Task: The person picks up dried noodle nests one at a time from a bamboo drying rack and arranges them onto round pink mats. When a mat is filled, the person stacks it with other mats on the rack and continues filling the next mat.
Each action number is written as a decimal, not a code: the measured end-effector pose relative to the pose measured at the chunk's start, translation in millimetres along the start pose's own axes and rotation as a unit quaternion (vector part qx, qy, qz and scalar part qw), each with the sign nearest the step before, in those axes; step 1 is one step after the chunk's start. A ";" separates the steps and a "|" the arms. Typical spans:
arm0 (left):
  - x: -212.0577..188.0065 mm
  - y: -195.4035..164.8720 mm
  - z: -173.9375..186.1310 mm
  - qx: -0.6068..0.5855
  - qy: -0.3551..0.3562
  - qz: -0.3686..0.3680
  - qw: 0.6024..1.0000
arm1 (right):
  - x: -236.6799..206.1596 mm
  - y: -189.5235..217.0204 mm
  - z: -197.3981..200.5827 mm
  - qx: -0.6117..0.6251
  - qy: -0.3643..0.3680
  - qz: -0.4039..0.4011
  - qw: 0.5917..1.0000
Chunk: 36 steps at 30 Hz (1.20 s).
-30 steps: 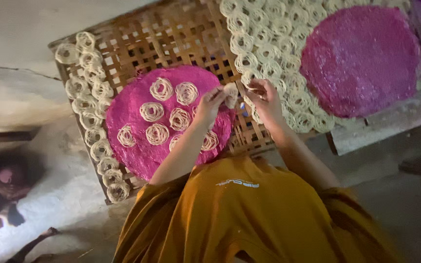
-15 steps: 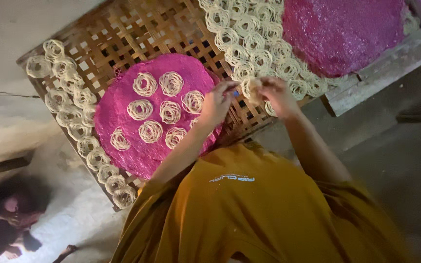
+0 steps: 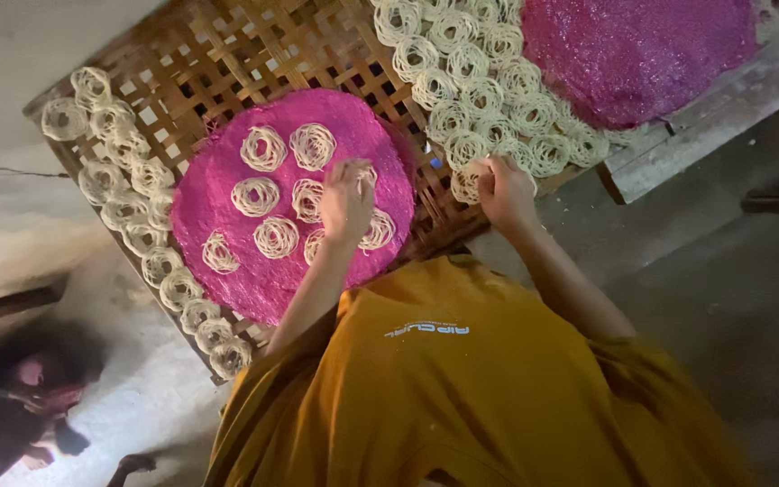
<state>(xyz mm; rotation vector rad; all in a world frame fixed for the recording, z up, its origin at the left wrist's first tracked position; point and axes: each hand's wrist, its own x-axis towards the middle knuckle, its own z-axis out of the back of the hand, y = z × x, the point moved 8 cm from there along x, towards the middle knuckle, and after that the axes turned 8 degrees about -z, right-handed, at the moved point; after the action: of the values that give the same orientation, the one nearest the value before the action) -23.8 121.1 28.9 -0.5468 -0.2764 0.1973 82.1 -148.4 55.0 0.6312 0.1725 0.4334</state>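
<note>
A round pink mat lies on a woven bamboo rack and carries several white noodle coils. My left hand is over the right part of this mat, its fingers closed on a coil lying there. My right hand is at the rack's near edge and pinches a noodle coil at the end of the rows of coils. My orange shirt fills the bottom of the view.
A second pink mat lies at the top right, ringed by coils. More coils line the rack's left edge. A wooden beam borders the rack at right. Another person crouches at lower left on the concrete floor.
My hands, together on one coil before, have parted. The left hand moved onto the pink mat; the right hand went to the coils at the rack's edge. The view shifted.
</note>
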 end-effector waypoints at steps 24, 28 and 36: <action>33.4 22.6 19.7 0.119 0.247 0.041 0.961 | -30.8 90.3 -81.4 0.222 0.188 -0.138 0.947; 9.8 9.6 27.2 -0.036 0.275 0.105 0.955 | -41.1 97.9 -96.8 0.390 0.238 -0.218 0.862; -44.7 -95.8 26.1 -0.129 0.196 -0.143 0.962 | -45.7 60.7 -107.7 0.578 0.184 -0.276 0.746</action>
<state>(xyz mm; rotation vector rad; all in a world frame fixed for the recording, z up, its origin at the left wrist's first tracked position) -63.5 42.1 92.5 -0.7821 0.0082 -0.2310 -10.2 -67.4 7.0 1.6567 1.0380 -0.2113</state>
